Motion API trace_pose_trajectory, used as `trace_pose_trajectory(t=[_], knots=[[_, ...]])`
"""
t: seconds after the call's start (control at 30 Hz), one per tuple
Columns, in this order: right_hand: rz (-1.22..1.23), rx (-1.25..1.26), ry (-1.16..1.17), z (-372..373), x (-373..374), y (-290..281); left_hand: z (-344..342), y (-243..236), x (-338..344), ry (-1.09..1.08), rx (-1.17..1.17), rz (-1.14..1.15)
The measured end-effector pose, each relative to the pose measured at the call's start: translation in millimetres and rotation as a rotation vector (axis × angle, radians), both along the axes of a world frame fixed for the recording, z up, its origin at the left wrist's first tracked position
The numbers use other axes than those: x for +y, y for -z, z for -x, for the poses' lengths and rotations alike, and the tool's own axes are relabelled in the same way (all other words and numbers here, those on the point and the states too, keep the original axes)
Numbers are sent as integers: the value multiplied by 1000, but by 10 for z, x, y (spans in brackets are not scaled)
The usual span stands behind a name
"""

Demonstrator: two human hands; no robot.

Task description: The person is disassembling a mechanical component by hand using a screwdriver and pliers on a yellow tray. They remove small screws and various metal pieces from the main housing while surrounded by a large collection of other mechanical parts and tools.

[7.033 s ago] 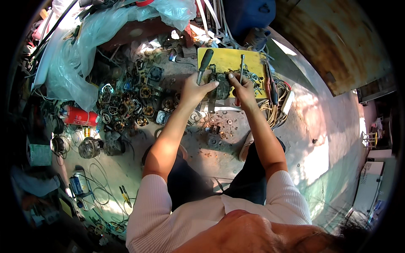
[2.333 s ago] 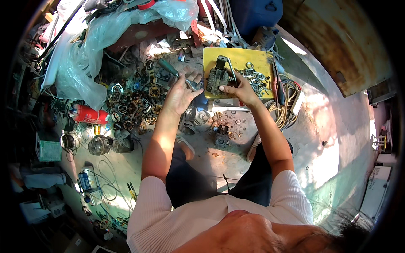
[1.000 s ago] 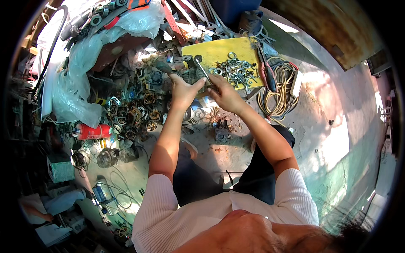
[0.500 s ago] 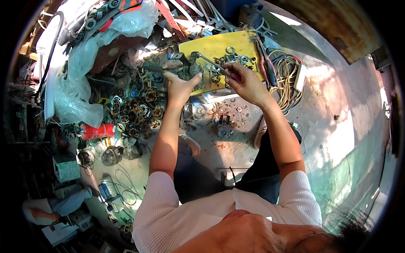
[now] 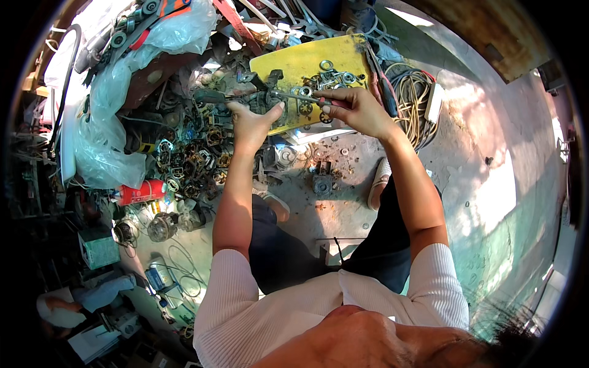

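Observation:
My left hand (image 5: 250, 127) is wrapped round a greasy metal machine part (image 5: 260, 99), its thumb pointing up along the near side. A dark green, rounded piece (image 5: 209, 96) sticks out to the left of that part; I cannot tell whether they are joined. In my right hand (image 5: 359, 111) is a screwdriver (image 5: 296, 96) with a reddish handle, pinched by thumb and fingers. Its shaft lies nearly level and points left, the tip at the right end of the metal part. Beneath both is a yellow board (image 5: 279, 63) with several bearings and rings (image 5: 334, 78) on it.
A heap of dirty metal rings (image 5: 196, 153) lies left of my forearm, with a red cylinder (image 5: 141, 192) beside it. Coiled cable (image 5: 412, 104) and red-handled pliers or cutters (image 5: 386, 92) are at the right. Another person (image 5: 73, 303) works at the lower left.
The screwdriver has swung from a steep slant above the metal part to nearly level, its tip lower against the part's right end. My left hand keeps its grip.

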State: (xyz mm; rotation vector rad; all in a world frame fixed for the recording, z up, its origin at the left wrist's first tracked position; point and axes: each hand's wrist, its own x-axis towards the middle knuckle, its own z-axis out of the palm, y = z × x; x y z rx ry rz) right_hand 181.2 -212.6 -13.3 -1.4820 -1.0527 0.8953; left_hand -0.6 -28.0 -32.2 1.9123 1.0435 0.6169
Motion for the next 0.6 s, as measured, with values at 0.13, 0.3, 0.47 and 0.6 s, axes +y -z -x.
trace_pose_trajectory(t=[0.13,0.3,0.47,0.6], knots=[[12,60,-53,-62,23,20,5,60,42,5,-24,-60],[68,304,-90,-105,36,-46,29,77,101,-1,-17,-73],[184,961,20,-198,72,-12,49,109,194,45,-16,-63],[312,1209,-148,-403,119,163,41,179,244,68,24,-70]])
